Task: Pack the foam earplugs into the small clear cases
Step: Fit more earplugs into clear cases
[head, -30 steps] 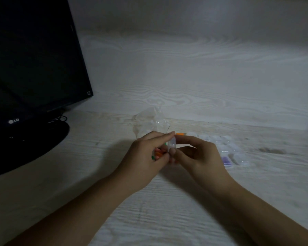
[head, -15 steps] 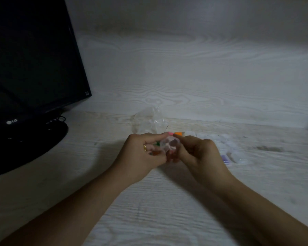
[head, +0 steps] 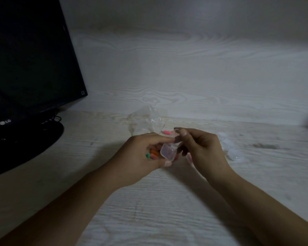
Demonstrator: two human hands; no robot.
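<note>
My left hand [head: 140,157] holds a small clear case [head: 168,152] between thumb and forefinger, its opening facing me. Several orange, pink and green foam earplugs [head: 153,154] are tucked in the same palm. My right hand [head: 201,148] is just right of the case; its thumb and forefinger pinch the case's raised clear lid [head: 177,134]. A pink earplug [head: 167,132] lies on the table behind the hands. More clear cases [head: 229,146] lie in a blurred heap to the right of my right hand.
A crumpled clear plastic bag [head: 146,121] lies behind my left hand. A black monitor [head: 28,68] on a round black stand [head: 25,141] fills the left side. The pale wood-grain table [head: 167,210] meets a wood-grain wall [head: 185,68] behind.
The case was closed between both hands' fingertips; now my right hand has lifted its lid up and away, and the case's opening faces me. The heap of cases has blurred.
</note>
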